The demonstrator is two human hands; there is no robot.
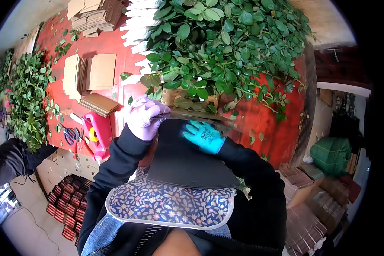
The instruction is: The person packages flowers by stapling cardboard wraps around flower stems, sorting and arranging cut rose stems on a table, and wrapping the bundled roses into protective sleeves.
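Note:
My left hand [146,117], in a lilac glove, is closed in a pinch at the upper left corner of a black sheet stack [187,155]. A strip of clear plastic film [200,117] runs from its fingertips along the far edge of the stack. My right hand [205,136], in a teal coated glove, lies flat with fingers stretched out on the upper right of the black sheets. The stack slopes down onto a blue floral apron [170,202] on my lap. Leafy green branches [230,55] lie just beyond both hands.
On the red table [123,55] stand cardboard pieces [102,71], a pink tape dispenser [96,134] and scissors [72,134]. More branches [27,89] lie at left, near another person's dark sleeve [13,162]. Cartons [305,226] and red-brown bundles [68,202] are on the floor.

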